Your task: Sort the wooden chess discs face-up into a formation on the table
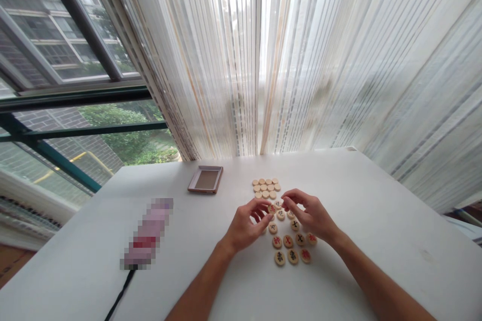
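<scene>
Round wooden chess discs lie on a white table [357, 195]. Several face-up discs [291, 248] with red or black characters sit nearest me. A cluster of blank face-down discs [266, 188] lies farther back. My left hand [246, 225] has its fingers curled, and the fingertips pinch a disc with a red character [271, 208]. My right hand [311, 213] hovers just right of it with fingers bent over other face-up discs; whether it holds one is hidden.
A small brown-rimmed tray or box lid [206, 179] rests at the back of the table. A blurred pinkish object [148, 233] with a black cable [120, 296] lies at the left. Striped sheer curtains [282, 60] hang behind; a window [68, 85] is at left.
</scene>
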`<state>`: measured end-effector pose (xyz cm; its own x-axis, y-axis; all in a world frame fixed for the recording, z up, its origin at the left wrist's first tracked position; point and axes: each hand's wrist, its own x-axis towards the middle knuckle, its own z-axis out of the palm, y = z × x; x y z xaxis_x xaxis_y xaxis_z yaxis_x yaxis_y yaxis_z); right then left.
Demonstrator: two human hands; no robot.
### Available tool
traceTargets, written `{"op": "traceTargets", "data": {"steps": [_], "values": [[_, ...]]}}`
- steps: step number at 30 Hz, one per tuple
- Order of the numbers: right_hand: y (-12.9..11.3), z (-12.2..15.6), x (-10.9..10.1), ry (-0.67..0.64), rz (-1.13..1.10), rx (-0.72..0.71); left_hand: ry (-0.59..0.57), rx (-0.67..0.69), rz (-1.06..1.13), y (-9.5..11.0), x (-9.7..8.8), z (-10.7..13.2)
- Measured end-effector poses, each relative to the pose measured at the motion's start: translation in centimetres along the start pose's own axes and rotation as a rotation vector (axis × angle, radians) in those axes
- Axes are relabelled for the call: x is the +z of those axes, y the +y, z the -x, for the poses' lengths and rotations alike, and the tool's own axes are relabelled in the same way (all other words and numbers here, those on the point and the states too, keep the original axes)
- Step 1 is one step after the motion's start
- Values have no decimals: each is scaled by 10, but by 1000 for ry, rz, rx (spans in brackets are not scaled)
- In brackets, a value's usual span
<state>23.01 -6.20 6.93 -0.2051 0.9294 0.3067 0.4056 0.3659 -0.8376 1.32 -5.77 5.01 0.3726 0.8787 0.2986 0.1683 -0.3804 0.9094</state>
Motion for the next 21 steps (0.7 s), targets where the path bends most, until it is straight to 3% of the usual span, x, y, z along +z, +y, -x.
{"op": "traceTargets", "data": {"steps": [9, 16, 21], "values": [[-7, 2, 8, -132, -77, -135, -16, -55, 150, -1, 1, -2], [-4, 3, 12, -98, -44, -163, -116, -151, 345, -8, -2, -3], [-4, 6, 17, -92, -29, -175, -98, -175, 386, -9, -2, -4]]}}
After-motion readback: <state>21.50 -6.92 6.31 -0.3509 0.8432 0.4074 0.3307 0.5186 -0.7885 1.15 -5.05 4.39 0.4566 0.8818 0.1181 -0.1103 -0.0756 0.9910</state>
